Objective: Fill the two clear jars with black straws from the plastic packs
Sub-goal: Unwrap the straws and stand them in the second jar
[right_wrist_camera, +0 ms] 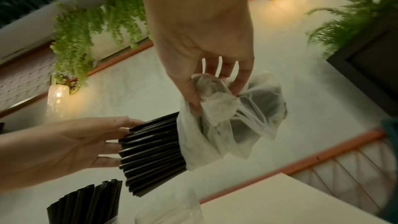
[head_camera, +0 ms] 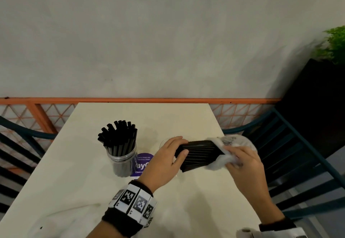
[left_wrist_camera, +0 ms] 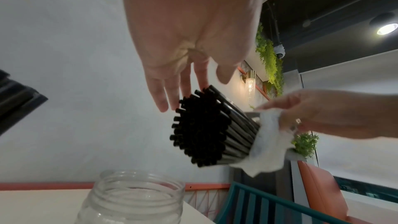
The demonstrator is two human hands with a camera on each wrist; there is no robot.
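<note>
Left hand [head_camera: 166,160] cups the bare end of a bundle of black plastic straws [head_camera: 197,154], fingers fairly straight; right hand [head_camera: 242,165] pinches the crumpled clear plastic pack [head_camera: 217,163], above the empty clear jar [left_wrist_camera: 133,197] on the white surface [head_camera: 74,191].

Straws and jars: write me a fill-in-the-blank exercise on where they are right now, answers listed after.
1. The left jar on the table is full of black ____.
2. The other jar is ____.
3. The right hand grips the plastic ____ around one end of the bundle.
4. The bare end of the bundle rests against the ____ hand.

Answers: straws; empty; pack; left
</note>
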